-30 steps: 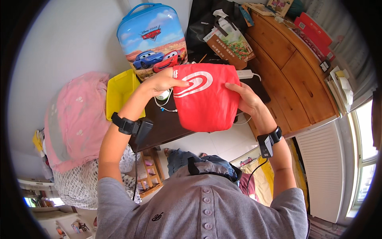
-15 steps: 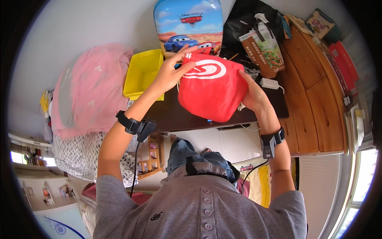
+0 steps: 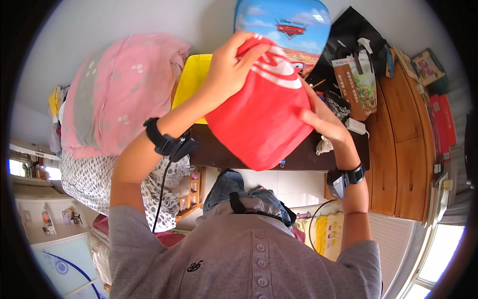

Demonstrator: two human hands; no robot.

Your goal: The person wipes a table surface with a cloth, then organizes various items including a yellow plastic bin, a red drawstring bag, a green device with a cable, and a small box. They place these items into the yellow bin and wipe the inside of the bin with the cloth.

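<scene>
Between my two hands, over the dark table, is a red cloth bag [image 3: 261, 122] with a white curved print near its top. My left hand [image 3: 231, 67] pinches its upper left edge, thumb on the front and fingers behind. On the bag's right side my right hand [image 3: 326, 124] grips the edge, its thumb against the front and its other fingers mostly hidden behind the cloth. The bag's lower end hangs over the table's near edge. Behind it stands a blue child's suitcase [image 3: 259, 22] with a car picture, partly covered by the bag. A yellow bin [image 3: 186, 87] sits beside my left forearm.
The dark table [image 3: 224, 149] carries a white adapter [image 3: 355, 126] and small items on the right. A printed paper bag [image 3: 351, 89] leans near a black bag [image 3: 348, 32]. Wooden drawers [image 3: 403, 159] flank the right; a pink blanket [image 3: 124, 94] lies left.
The red bag has tilted, its lower end swinging left and nearer to me. My left hand has risen at its top edge. The view has shifted, so the background sits further right.
</scene>
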